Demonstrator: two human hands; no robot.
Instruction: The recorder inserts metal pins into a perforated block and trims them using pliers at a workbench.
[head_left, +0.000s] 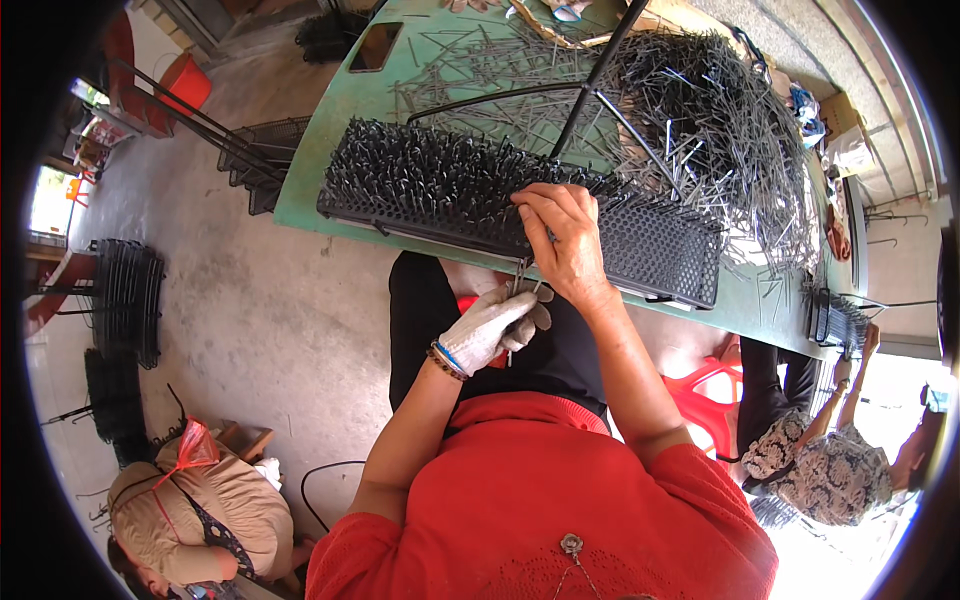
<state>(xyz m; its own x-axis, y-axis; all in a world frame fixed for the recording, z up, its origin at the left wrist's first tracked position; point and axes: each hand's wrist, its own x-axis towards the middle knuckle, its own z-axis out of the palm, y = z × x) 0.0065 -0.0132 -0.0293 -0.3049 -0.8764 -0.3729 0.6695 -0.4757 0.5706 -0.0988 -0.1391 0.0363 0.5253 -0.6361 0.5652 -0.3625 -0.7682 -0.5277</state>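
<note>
A long black perforated metal tray [665,250] lies along the table's near edge. Its left and middle part is thickly filled with upright black wire pins [425,175]; bare holes show at its right end. My left hand [490,325], in a whitish work glove, is below the tray's front edge, closed around a few thin metal wire pieces [519,272]. My bare right hand [562,240] reaches over the front of the tray where pins meet bare holes. Its fingers are bent and pinched together among the pins; what they hold is hidden.
A large heap of loose black wire pieces [720,130] covers the green table's [330,130] right side. A black metal frame [590,80] rises behind the tray. A phone [376,47] lies at the far left. Co-workers sit at right [835,470] and lower left [215,510].
</note>
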